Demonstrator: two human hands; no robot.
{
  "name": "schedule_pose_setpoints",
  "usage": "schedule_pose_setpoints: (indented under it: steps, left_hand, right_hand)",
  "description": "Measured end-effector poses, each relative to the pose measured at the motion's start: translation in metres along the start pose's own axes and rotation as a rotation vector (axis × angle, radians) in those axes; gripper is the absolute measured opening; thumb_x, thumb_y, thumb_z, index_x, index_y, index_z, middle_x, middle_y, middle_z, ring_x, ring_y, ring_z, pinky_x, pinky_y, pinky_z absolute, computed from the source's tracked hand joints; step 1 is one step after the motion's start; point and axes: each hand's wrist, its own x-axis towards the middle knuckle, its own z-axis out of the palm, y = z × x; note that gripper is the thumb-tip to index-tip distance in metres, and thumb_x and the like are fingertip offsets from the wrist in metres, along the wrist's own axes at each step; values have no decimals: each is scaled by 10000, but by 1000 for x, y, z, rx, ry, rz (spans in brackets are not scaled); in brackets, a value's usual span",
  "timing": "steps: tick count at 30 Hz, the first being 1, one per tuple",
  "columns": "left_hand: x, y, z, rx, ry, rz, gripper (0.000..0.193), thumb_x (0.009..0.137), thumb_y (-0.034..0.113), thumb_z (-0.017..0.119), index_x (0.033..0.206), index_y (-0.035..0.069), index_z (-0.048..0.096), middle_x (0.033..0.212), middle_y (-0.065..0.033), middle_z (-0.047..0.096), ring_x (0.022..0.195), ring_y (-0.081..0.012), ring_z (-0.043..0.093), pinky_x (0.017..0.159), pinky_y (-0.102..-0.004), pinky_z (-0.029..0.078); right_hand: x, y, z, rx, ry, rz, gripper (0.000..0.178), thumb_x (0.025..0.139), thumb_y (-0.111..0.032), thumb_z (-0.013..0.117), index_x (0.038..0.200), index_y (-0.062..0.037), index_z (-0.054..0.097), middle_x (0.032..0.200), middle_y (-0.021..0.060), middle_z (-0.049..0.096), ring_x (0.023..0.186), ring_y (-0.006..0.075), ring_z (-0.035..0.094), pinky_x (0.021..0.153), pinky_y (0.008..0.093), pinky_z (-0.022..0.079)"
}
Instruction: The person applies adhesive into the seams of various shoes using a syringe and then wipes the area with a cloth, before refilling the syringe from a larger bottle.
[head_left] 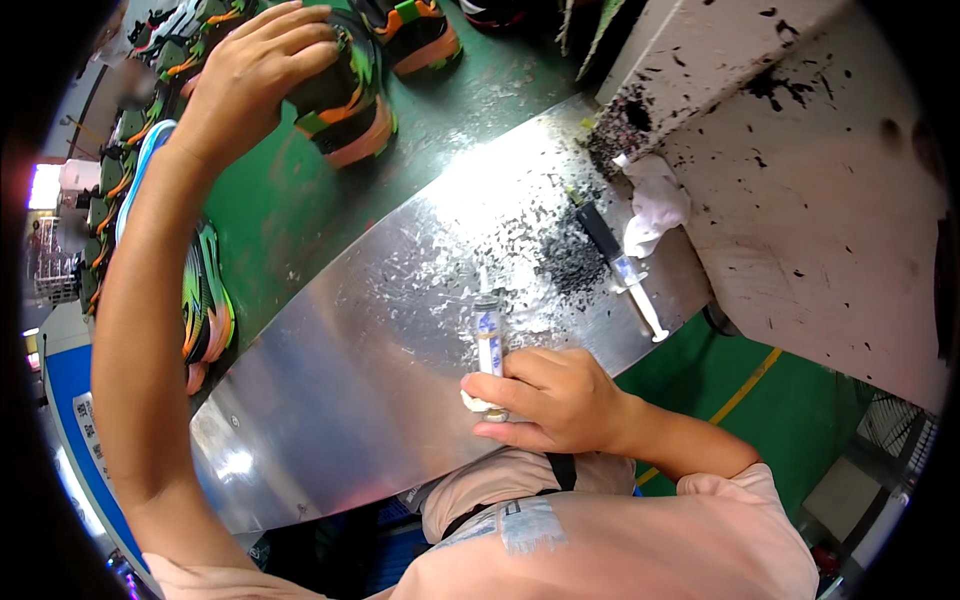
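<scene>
My left hand (255, 80) reaches to the far left, its fingers closed over the top of a black, green and orange sneaker (352, 125). Part of that shoe is hidden under the fingers. Low over the metal sheet (330, 370), my right hand (560, 400) grips a clear syringe (489, 335) with blue markings, its tip pointing away from me. Something white, perhaps a scrap of cloth, shows between the thumb and fingers. A second syringe (603, 236), dark-filled with a white plunger, lies on the sheet to the right.
Black and pale flakes (575, 255) are strewn over the sheet. A crumpled white cloth (655, 203) rests beside a speckled upright panel (800, 210). More sneakers (418, 38) stand on the green table (300, 215), with another shoe (205, 300) at its left edge.
</scene>
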Motion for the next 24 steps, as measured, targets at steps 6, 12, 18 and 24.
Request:
schedule_pose_setpoints:
  steps: [6, 12, 18, 24]
  left_hand:
    - [-97, 49, -21, -70, 239, -664, 571, 712, 31, 683, 1248, 106, 503, 1348, -107, 429, 1213, -318, 435, 983, -373, 376]
    - [-197, 117, -55, -305, 560, -1870, 462, 687, 97, 746, 1092, -7, 548, 1059, -127, 565, 977, -263, 528, 865, -360, 415]
    - [-224, 107, -69, -1050, 712, -1840, 238, 709, 58, 718, 911, -39, 635, 789, -64, 654, 664, -142, 605, 642, -293, 489]
    - [-246, 218, -149, -1058, 764, -1886, 346, 727, 8, 678, 1056, -23, 577, 951, -75, 634, 811, -166, 604, 760, -310, 491]
  right_hand:
    - [-1, -1, 3, -6, 64, -23, 360, 745, -255, 697, 1025, -70, 568, 690, 62, 519, 548, 221, 526, 479, 321, 421]
    - [0, -5, 7, 50, 80, 11, 389, 740, -242, 712, 1032, -41, 553, 756, 103, 591, 595, 253, 576, 522, 332, 451]
    - [-5, -17, 9, 49, 42, 89, 352, 778, -203, 680, 1042, -16, 541, 770, 128, 600, 587, 254, 575, 541, 310, 457]
    - [-10, -35, 3, 312, 77, 299, 309, 862, -161, 577, 1133, -35, 499, 735, 52, 576, 575, 119, 535, 524, 253, 428]
